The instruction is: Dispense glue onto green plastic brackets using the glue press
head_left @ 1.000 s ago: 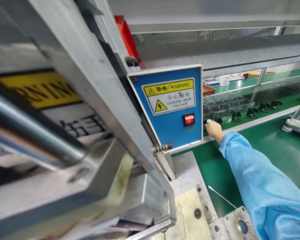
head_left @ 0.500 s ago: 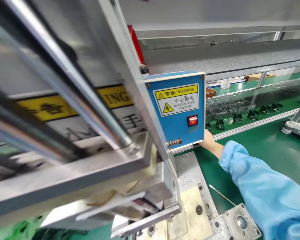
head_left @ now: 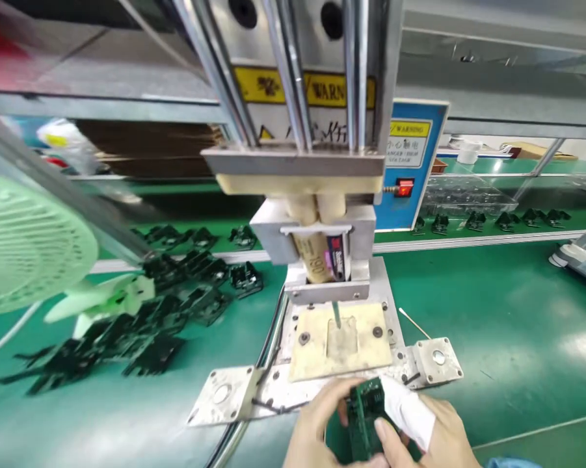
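Note:
At the bottom of the view, my left hand [head_left: 317, 426] grips a small dark green-black moulded part [head_left: 365, 416] from its left side. My right hand [head_left: 434, 432] holds the same part from the right, thumb pressed on its face. A white wrap or piece of tissue [head_left: 410, 411] covers a finger of my right hand. Just beyond the hands lies the cream fixture plate [head_left: 302, 357] of a dispensing press, with a shallow recess. Above it a 3M adhesive cartridge [head_left: 317, 257] sits in the press, its greenish nozzle [head_left: 337, 314] pointing down over the recess.
A blue control box [head_left: 387, 208] with a lit red switch stands behind the press. Many dark parts [head_left: 160, 312] lie to the left, beside a green fan [head_left: 29, 244]. Silver button blocks [head_left: 439, 361] flank the base; a cotton swab [head_left: 413, 322] lies at right.
My right hand has come back from beside the blue box to the front of the press. Both hands now hold the dark part. The view has swung to face the press.

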A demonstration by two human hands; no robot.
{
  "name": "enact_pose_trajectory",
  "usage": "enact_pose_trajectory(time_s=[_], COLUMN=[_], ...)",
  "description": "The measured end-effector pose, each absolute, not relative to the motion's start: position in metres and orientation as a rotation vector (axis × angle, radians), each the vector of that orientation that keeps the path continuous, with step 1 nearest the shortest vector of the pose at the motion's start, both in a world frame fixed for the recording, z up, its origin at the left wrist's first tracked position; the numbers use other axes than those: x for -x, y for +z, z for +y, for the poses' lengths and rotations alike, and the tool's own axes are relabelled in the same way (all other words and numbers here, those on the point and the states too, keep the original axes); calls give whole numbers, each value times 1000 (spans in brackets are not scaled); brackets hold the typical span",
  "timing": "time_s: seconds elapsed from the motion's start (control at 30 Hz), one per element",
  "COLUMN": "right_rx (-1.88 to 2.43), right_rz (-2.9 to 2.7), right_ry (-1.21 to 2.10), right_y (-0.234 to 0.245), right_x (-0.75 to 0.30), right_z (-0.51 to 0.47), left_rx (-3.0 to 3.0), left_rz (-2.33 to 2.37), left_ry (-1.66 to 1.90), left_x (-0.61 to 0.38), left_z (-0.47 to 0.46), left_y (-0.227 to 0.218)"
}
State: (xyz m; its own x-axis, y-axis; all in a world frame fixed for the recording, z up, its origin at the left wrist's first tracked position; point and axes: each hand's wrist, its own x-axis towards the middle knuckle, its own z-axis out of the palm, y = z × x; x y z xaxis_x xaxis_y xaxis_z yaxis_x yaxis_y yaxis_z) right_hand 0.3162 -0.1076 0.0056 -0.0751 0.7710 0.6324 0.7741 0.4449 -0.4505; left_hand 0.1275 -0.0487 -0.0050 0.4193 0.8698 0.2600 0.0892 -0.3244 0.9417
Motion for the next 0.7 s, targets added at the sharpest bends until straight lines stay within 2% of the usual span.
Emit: enact_pose_trajectory(time_s=[0.13,0.27,0.57,0.7], right_rx=[1388,1531,1895,1959], right_rz=[-1670,-1606,-1075,-846], right_ry=[259,258,315,376], right_y=[16,17,0,-10], right_x=[-330,-355,-387,-406], right_z=[-114,-121,-139,-120], left_rx=[-1290,-1131,-1606,-1872], left_rz=[920,1014,934,1103], left_ry=[730,558,584,550], left_x=[-119,-113,-120,-101], left_z=[-34,5,54,51], left_y=[22,38,21,23])
